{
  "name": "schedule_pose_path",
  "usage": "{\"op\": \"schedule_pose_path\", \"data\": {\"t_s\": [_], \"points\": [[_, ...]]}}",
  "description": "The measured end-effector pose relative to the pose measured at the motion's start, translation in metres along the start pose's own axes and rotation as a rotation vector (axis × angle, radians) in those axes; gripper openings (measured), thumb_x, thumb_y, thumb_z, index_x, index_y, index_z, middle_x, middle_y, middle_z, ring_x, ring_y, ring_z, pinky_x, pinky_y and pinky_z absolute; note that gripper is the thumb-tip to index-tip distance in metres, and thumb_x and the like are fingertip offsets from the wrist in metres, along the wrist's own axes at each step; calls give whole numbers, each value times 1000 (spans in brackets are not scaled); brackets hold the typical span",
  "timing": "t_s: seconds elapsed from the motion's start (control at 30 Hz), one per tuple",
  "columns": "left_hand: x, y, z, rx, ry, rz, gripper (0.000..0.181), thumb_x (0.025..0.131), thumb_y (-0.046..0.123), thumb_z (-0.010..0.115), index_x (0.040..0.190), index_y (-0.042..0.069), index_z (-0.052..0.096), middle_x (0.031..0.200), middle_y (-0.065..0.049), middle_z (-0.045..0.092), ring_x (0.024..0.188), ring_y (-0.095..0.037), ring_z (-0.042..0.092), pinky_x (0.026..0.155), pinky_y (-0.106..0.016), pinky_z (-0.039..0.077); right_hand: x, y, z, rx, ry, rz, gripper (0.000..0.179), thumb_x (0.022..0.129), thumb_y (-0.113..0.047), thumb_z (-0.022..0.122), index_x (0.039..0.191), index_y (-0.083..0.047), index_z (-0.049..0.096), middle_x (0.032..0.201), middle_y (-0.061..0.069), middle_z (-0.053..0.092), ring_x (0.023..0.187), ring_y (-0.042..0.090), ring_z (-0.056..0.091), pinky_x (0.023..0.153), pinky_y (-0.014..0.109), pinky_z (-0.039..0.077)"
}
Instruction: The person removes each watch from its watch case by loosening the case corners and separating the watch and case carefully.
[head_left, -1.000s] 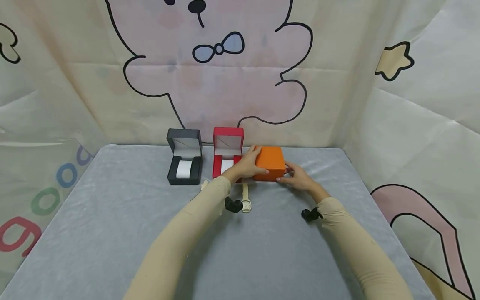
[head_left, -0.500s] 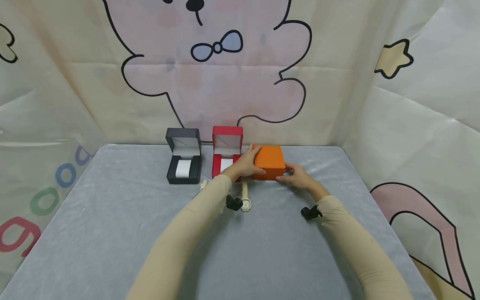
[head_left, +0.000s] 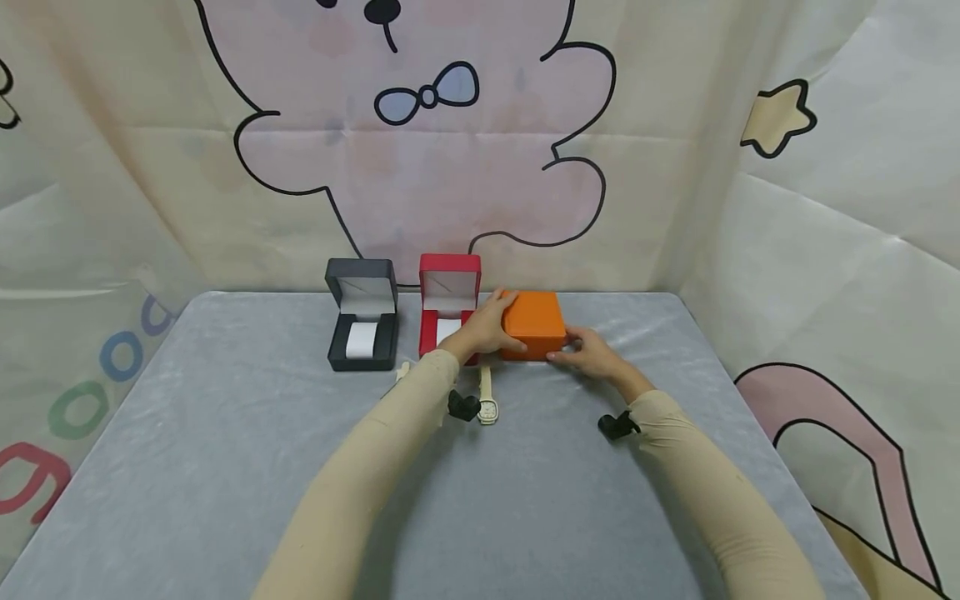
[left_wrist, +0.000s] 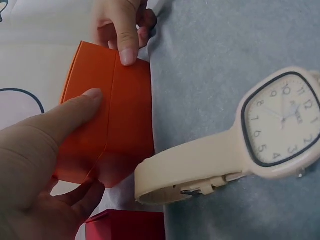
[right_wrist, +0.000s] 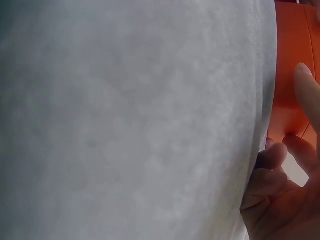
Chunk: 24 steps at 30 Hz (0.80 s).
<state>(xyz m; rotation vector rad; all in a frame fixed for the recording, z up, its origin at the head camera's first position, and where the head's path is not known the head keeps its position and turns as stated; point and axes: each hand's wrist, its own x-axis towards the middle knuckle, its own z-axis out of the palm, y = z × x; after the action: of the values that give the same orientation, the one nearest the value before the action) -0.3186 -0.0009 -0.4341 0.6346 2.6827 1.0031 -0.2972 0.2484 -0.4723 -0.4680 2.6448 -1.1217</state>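
An orange box (head_left: pixel 534 327) stands near the table's back edge, its lid down, with a seam line around its side in the left wrist view. My left hand (head_left: pixel 486 328) holds its left side, thumb (left_wrist: pixel 82 112) on the front face above the seam. On the right side, my right hand (head_left: pixel 592 356) grips the lower part, thumb (right_wrist: pixel 306 92) on the front and fingers round the side. A cream watch (head_left: pixel 487 408) with a squarish dial lies on the table below my left hand. My left forearm covers most of a second pale strap (head_left: pixel 403 370).
Left of the orange box stands an open red watch box (head_left: pixel 450 265) with a white cushion, partly behind my left hand. Farther left is an open dark grey watch box (head_left: pixel 362 364), also with a white cushion. A printed curtain (head_left: pixel 637 208) hangs behind the grey-clothed table (head_left: pixel 525 517).
The head view has shifted slightly, moving the whole scene a little to the left in the picture. Both hands keep their hold on the orange box, with its lid still down.
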Motion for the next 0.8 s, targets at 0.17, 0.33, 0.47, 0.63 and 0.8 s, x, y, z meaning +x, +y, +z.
{"op": "schedule_pose_path", "data": {"t_s": [0.17,0.33,0.47,0.63,0.8], "points": [[0,-1,-1,5,23,-20,104,79,35,88,161,14,27,169,-15,19,145,-38,38,119,-51,36,0,0,1,-11,14,-33,52,94,-23,74,138,-1,58,123,21,68,108,31,62,84,30,49],[0,-3,-3,-18,45,-25,103,77,37,89,160,16,32,168,-13,24,143,-37,41,119,-49,38,1,-1,3,-29,9,-12,45,94,-23,73,131,-1,63,120,21,68,102,27,60,83,33,48],[0,-3,-5,-32,62,-35,100,75,36,89,158,16,36,167,-13,27,143,-38,41,119,-50,37,1,-4,3,-38,8,-25,40,95,-24,72,126,-1,65,119,20,69,103,27,59,88,35,47],[1,-2,-5,-30,54,-34,100,75,36,89,158,15,36,167,-16,25,146,-43,37,120,-52,34,1,-4,1,6,-20,33,45,99,-30,67,133,-1,61,123,21,67,97,25,62,77,31,52],[2,-1,-3,-30,49,-40,101,75,38,89,158,16,36,168,-16,24,147,-42,36,121,-52,34,0,-3,1,27,-24,67,51,98,-33,67,137,-1,59,128,22,65,103,27,63,75,29,53]]}}
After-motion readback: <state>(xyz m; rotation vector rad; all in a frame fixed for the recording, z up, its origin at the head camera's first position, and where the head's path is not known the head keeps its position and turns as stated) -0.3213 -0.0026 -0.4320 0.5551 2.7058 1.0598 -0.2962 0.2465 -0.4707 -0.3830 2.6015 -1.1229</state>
